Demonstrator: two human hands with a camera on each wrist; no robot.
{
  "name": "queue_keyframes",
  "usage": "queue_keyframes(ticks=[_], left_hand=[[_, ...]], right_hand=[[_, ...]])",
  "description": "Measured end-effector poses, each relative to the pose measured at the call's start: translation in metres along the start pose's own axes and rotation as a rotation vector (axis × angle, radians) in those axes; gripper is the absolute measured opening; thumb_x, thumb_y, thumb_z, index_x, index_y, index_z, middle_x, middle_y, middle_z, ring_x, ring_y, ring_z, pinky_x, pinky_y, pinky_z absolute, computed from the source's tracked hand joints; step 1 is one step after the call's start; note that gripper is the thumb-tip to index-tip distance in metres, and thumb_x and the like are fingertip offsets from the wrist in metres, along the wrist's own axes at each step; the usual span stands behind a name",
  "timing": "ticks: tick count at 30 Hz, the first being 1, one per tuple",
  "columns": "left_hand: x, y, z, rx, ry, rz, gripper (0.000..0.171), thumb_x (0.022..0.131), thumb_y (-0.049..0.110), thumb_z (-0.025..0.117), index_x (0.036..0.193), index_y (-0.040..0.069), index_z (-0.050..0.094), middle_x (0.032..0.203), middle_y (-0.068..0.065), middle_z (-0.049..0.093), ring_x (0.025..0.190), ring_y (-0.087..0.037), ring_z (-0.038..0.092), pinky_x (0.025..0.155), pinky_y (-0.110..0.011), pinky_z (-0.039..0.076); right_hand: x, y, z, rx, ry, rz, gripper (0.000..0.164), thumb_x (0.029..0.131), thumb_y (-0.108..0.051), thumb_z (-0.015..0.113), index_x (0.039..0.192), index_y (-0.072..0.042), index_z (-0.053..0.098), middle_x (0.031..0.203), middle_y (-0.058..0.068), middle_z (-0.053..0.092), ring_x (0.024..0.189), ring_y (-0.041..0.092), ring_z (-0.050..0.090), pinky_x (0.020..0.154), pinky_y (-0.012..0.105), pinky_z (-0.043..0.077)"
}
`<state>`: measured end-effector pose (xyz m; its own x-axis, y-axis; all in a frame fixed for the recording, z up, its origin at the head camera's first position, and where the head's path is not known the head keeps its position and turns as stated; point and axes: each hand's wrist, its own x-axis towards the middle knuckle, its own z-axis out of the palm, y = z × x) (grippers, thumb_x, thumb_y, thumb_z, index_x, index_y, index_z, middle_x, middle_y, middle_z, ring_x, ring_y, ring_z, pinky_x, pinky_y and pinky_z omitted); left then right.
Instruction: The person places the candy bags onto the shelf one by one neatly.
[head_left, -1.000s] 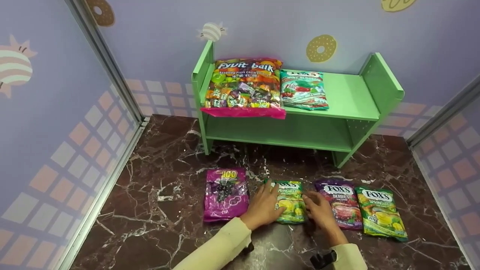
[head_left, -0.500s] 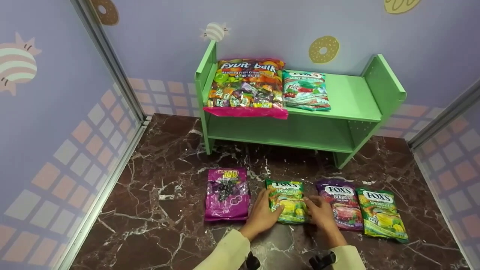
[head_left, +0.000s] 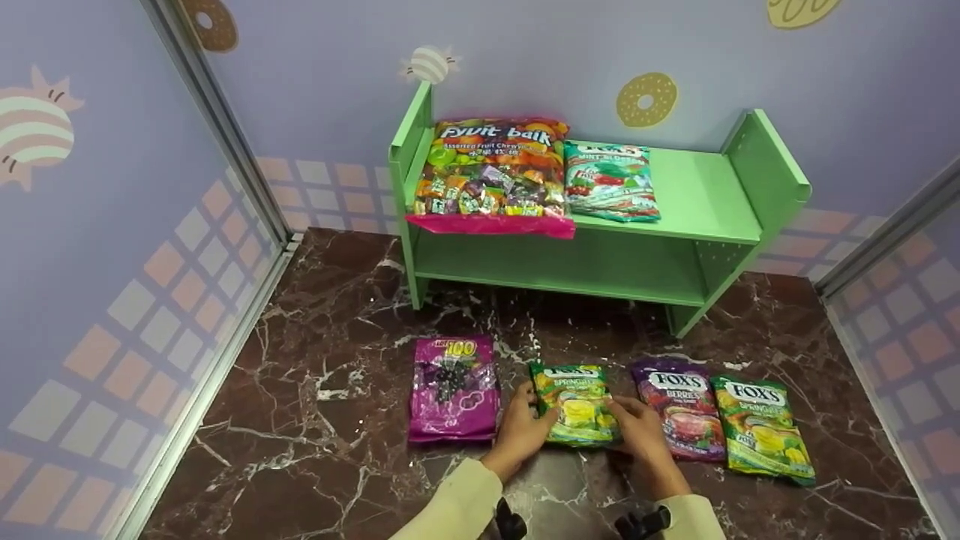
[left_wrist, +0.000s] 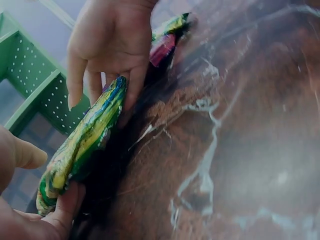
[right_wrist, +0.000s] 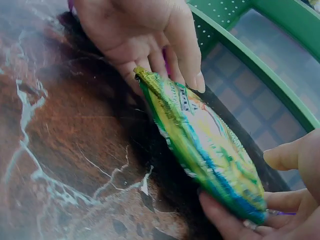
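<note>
Green two-tier shelf (head_left: 705, 187), perforated side panels. Lilac back wall (head_left: 322, 75) behind shelf, printed doughnuts (head_left: 628, 102), striped candy (head_left: 430, 64), pink-and-white squares low down. Lilac side walls left (head_left: 112, 187) and right of shelf, metal strips (head_left: 221, 120) at corners. Glossy brown marbled desk (head_left: 315, 345) under shelf, white veins, glare in front.

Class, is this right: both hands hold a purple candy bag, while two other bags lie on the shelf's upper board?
No: the left hand and right hand hold a green-and-yellow candy bag, as the head view shows. The fruit bag and mint bag do lie on the upper board.
</note>
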<state>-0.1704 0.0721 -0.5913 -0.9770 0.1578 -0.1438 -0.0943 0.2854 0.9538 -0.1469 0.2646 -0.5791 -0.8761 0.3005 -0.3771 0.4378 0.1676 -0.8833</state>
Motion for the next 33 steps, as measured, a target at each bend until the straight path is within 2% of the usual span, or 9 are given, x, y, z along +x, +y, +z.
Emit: queue_keyframes(ticks=[3, 6, 11, 14, 18, 25, 33], left_hand=[[0.001, -0.001, 0.002, -0.030, 0.007, -0.046, 0.069, 0.089, 0.031, 0.069, 0.140, -0.006, 0.041, 0.118, -0.021, 0.061, 0.103, -0.033, 0.063, 0.086, -0.042, 0.054], [0.001, -0.001, 0.002, -0.100, -0.029, -0.078, 0.071, 0.089, 0.031, 0.069, 0.143, -0.003, 0.037, 0.118, -0.023, 0.061, 0.100, -0.026, 0.063, 0.081, -0.036, 0.055], [0.000, -0.002, 0.003, -0.373, -0.143, -0.139, 0.073, 0.092, 0.018, 0.064, 0.150, 0.006, 0.020, 0.137, -0.030, 0.047, 0.090, -0.021, 0.067, 0.068, -0.039, 0.060], [0.000, -0.003, 0.003, -0.465, -0.159, -0.153, 0.074, 0.093, 0.013, 0.062, 0.151, 0.007, 0.016, 0.139, -0.029, 0.046, 0.080, -0.020, 0.069, 0.065, -0.041, 0.060], [0.000, -0.002, 0.003, -0.476, -0.150, -0.146, 0.074, 0.094, 0.010, 0.061, 0.152, 0.007, 0.015, 0.136, -0.028, 0.049, 0.076, -0.019, 0.068, 0.066, -0.041, 0.060], [0.000, 0.004, 0.003, -0.423, -0.129, -0.142, 0.076, 0.093, 0.013, 0.063, 0.153, 0.013, 0.016, 0.148, -0.033, 0.033, 0.087, -0.020, 0.068, 0.068, -0.041, 0.060], [0.005, 0.022, 0.000, -0.453, -0.159, -0.102, 0.076, 0.093, 0.015, 0.064, 0.154, 0.020, 0.019, 0.133, -0.023, 0.052, 0.079, -0.019, 0.067, 0.073, -0.049, 0.059]], right_hand=[[-0.001, 0.003, 0.002, 0.108, -0.021, 0.034, 0.052, 0.096, -0.026, 0.058, 0.135, 0.007, 0.048, 0.127, 0.028, 0.052, 0.082, 0.015, 0.061, 0.069, 0.039, 0.060], [-0.002, 0.004, 0.005, 0.188, -0.050, 0.052, 0.052, 0.097, -0.024, 0.057, 0.139, 0.004, 0.044, 0.125, 0.025, 0.052, 0.082, 0.015, 0.062, 0.069, 0.039, 0.060], [-0.005, 0.005, 0.010, 0.290, -0.128, 0.054, 0.056, 0.098, -0.020, 0.056, 0.146, -0.003, 0.034, 0.137, 0.022, 0.043, 0.087, 0.019, 0.065, 0.072, 0.042, 0.060], [-0.008, 0.008, 0.011, 0.341, -0.172, 0.057, 0.062, 0.097, -0.017, 0.057, 0.151, -0.008, 0.027, 0.141, 0.023, 0.040, 0.089, 0.022, 0.066, 0.074, 0.043, 0.060], [-0.011, 0.011, 0.012, 0.394, -0.194, 0.058, 0.068, 0.096, -0.012, 0.057, 0.154, -0.013, 0.022, 0.141, 0.024, 0.040, 0.088, 0.024, 0.068, 0.074, 0.041, 0.060], [-0.013, 0.008, 0.012, 0.457, -0.181, 0.022, 0.067, 0.096, -0.004, 0.052, 0.155, -0.016, 0.021, 0.141, 0.020, 0.038, 0.091, 0.022, 0.066, 0.072, 0.038, 0.060], [-0.021, -0.006, 0.006, 0.545, -0.162, -0.030, 0.066, 0.098, -0.001, 0.049, 0.155, -0.019, 0.022, 0.143, 0.016, 0.035, 0.092, 0.019, 0.066, 0.073, 0.034, 0.060]])
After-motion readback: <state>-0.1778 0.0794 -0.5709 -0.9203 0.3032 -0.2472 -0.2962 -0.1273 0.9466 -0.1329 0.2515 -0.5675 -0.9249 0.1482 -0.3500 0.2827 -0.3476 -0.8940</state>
